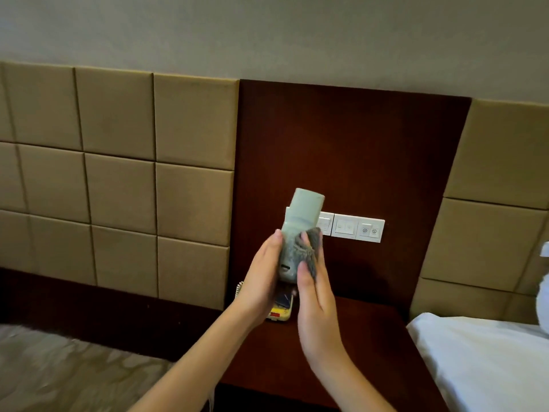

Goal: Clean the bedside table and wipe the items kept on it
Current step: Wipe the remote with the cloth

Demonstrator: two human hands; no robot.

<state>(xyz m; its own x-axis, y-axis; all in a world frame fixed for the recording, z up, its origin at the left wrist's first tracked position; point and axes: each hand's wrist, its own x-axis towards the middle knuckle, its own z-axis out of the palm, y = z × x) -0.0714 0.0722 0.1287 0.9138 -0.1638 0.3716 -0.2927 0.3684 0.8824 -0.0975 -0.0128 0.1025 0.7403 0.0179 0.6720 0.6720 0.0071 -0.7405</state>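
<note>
While left hand [262,279] grips remote [304,212] upright | right hand [318,301] holds cloth [312,251] against it

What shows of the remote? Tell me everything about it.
The remote is a pale grey-green plastic bar with rounded corners. The side facing the camera shows no buttons, only a small dark slot near the lower end. It stands nearly upright, top leaning slightly right, lifted above the table and in front of the switches. The left hand grips its lower left side. The right hand presses a grey cloth against its lower right.
</note>
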